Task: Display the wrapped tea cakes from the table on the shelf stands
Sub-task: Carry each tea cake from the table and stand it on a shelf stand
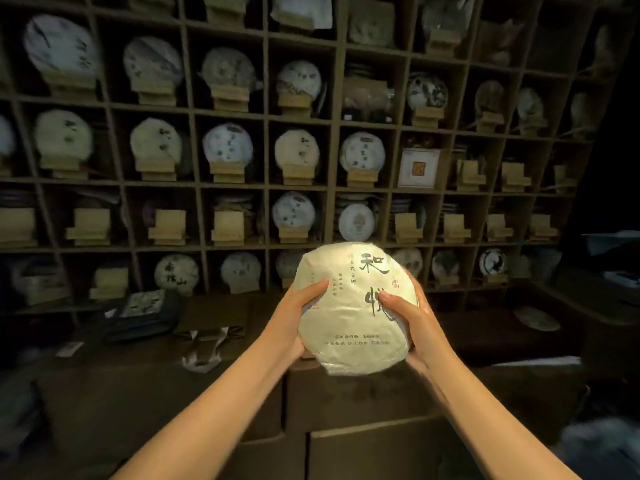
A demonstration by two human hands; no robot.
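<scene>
Paper-wrapped tea cake (pixel 353 327) between left hand (pixel 292 317) and right hand (pixel 414 323), curled fingers (pixel 313 285) gripping its edges.

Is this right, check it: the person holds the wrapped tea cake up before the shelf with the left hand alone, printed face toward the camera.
Not quite. The head view shows both hands on the wrapped tea cake: the left hand grips its left edge and the right hand grips its right edge. The rest stands: it is held up before the shelf, printed face toward the camera.
</scene>
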